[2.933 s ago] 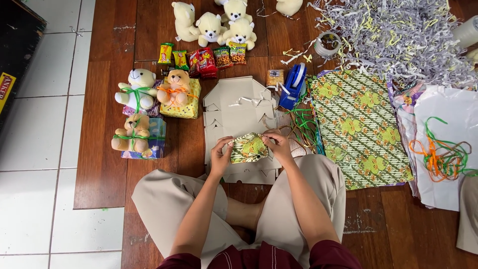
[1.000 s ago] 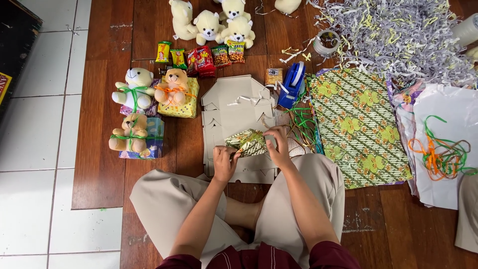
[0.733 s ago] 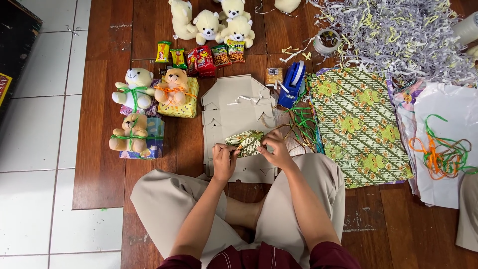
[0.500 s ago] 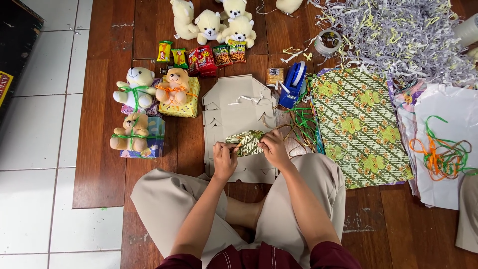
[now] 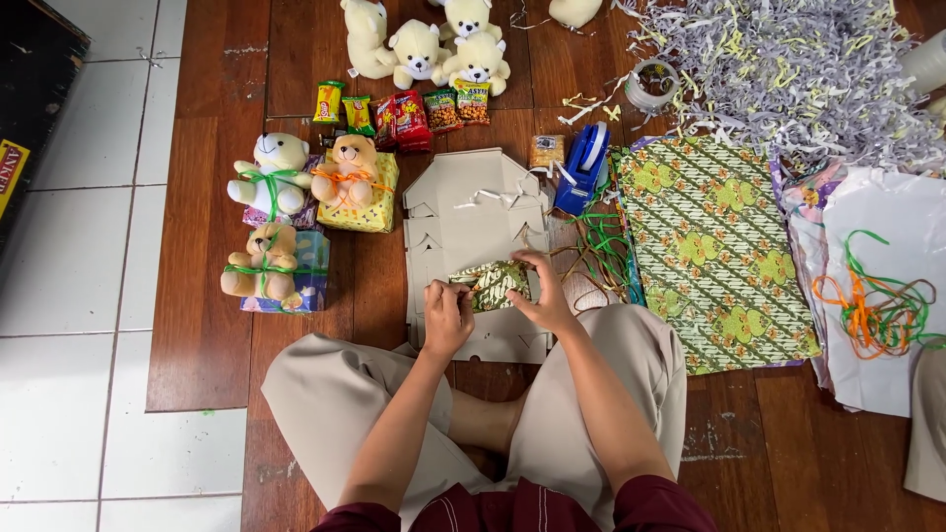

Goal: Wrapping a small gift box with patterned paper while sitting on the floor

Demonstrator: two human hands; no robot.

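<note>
Head view: left hand and right hand pinch wrapped box, lengthwise left-right.

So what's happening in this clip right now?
A person sits cross-legged on the floor, both hands on a small parcel in green patterned paper: left hand at its left end, right hand at its right. It sits over flat cardboard box blanks. A blue tape dispenser, a sheet of the same paper and teddy bears tied to wrapped boxes lie around.
</note>
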